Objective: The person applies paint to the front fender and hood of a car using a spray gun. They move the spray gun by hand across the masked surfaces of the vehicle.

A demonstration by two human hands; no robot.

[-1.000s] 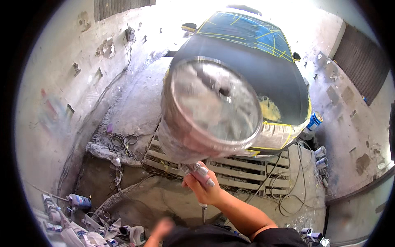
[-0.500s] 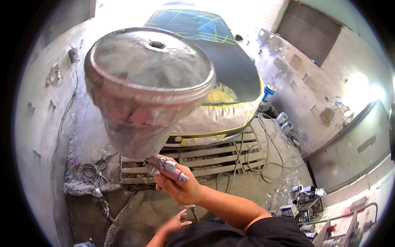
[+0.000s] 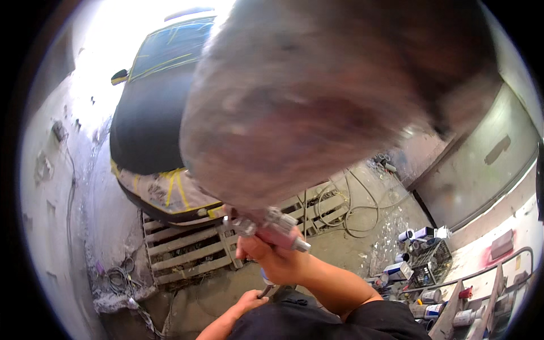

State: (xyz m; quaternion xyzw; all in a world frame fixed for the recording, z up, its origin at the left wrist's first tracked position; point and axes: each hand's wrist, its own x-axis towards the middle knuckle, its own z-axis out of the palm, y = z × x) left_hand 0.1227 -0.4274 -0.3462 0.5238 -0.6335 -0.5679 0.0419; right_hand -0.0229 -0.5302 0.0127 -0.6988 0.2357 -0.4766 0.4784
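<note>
Gripping the pink spray gun [image 3: 277, 235] in the right hand [image 3: 279, 265], low centre in the head view, probably to keep its blurred, dusty cup [image 3: 328, 124] on top. Apparently grasping the air hose [image 3: 266, 290] just below with the left hand [image 3: 248, 304], perhaps to take its drag off the gun. Facing, at left, a matt dark car hood [image 3: 150, 130], with bumper masking paper [image 3: 156, 188] and blue windscreen film [image 3: 173, 42] taped on, likely against overspray. Overlooking slatted floor grating [image 3: 195, 271] on dusty concrete [image 3: 340, 260], a looped hose [image 3: 378, 212], a patchy wall [image 3: 42, 215] and a cluttered black crate [image 3: 433, 266].

Gun cup [image 3: 334, 107] blurred, top cut off; car [image 3: 150, 124] partly hidden; whether left hand [image 3: 249, 301] grips hose [image 3: 266, 290], unclear.
</note>
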